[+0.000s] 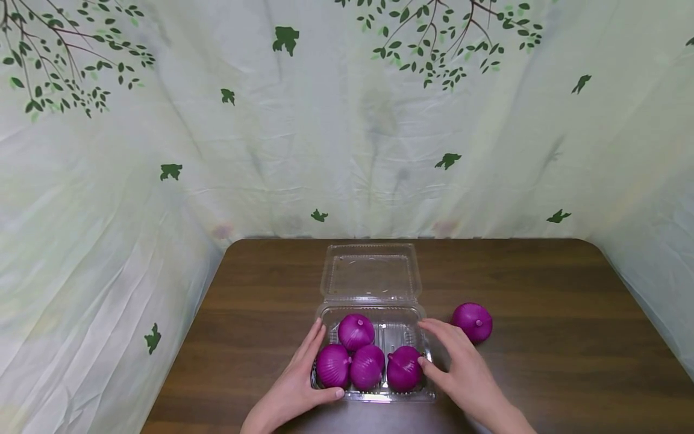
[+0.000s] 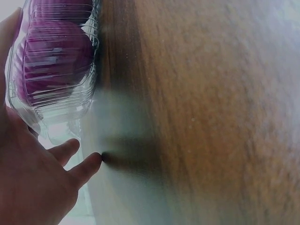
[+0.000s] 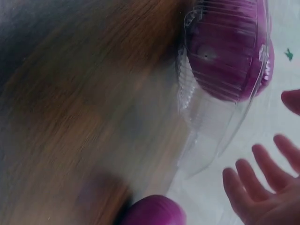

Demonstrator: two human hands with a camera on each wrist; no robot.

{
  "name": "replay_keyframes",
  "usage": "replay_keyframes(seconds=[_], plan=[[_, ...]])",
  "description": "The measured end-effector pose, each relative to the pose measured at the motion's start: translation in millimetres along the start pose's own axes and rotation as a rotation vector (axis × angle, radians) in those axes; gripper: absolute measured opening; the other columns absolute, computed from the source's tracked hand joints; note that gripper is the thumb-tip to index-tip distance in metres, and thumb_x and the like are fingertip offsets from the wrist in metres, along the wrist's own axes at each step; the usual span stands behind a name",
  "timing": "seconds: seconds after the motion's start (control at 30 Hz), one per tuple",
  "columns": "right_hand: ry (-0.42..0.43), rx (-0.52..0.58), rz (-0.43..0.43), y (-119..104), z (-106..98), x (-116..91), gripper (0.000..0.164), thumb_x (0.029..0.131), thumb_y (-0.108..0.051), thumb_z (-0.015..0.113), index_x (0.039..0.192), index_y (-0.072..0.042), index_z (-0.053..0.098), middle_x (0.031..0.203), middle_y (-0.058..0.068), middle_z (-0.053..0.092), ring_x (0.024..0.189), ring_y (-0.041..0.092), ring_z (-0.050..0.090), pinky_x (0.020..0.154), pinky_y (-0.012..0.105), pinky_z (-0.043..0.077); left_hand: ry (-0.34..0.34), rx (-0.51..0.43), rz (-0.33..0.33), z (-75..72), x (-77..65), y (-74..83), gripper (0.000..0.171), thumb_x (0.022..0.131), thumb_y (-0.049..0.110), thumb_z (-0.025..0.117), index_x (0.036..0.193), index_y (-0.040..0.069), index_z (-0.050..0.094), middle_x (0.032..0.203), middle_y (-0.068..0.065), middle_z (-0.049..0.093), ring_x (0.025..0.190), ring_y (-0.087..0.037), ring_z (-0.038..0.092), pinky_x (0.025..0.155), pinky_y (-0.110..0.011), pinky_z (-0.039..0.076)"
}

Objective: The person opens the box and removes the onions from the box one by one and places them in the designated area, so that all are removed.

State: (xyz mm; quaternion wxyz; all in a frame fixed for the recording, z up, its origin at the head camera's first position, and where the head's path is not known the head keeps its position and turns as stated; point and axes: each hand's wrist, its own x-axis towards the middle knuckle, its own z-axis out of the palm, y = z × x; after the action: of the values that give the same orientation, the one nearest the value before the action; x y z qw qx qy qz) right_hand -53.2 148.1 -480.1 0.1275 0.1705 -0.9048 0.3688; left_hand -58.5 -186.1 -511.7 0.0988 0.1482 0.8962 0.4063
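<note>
A clear plastic clamshell container point(image 1: 396, 396) sits near the table's front with its lid point(image 1: 371, 274) folded back. Several red onions lie inside: one at the back point(image 1: 356, 331), one at front left point(image 1: 333, 365), one at front middle point(image 1: 367, 367) and one at front right point(image 1: 403, 369). My left hand point(image 1: 295, 380) holds the container's front left corner, thumb at the front rim, fingers along the left side. Over the right side my right hand point(image 1: 461, 367) is spread, its thumb close to the front right onion; in the right wrist view its fingers point(image 3: 265, 173) stand apart, holding nothing.
Another red onion point(image 1: 472, 322) lies on the brown wooden table point(image 1: 564, 337), right of the container and just beyond my right hand. A pale curtain point(image 1: 347, 150) with printed leaves hangs behind the table's back edge and along both sides.
</note>
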Motion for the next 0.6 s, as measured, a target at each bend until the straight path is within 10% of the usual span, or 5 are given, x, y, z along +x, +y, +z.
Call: replay_keyframes(seconds=[0.6], plan=[[-0.349,-0.068,-0.048,-4.0,8.3,15.4,0.052,0.086,-0.048,0.073,0.131,-0.025,0.061,0.127,-0.011,0.060,0.119,0.011,0.055,0.093,0.041,0.050,-0.011,-0.041,-0.007,-0.4,-0.2,0.1,0.115,0.071,0.051,0.085,0.158,0.013,0.019,0.164,0.011,0.002,0.147,-0.025,0.017,0.107,-0.056,0.032]])
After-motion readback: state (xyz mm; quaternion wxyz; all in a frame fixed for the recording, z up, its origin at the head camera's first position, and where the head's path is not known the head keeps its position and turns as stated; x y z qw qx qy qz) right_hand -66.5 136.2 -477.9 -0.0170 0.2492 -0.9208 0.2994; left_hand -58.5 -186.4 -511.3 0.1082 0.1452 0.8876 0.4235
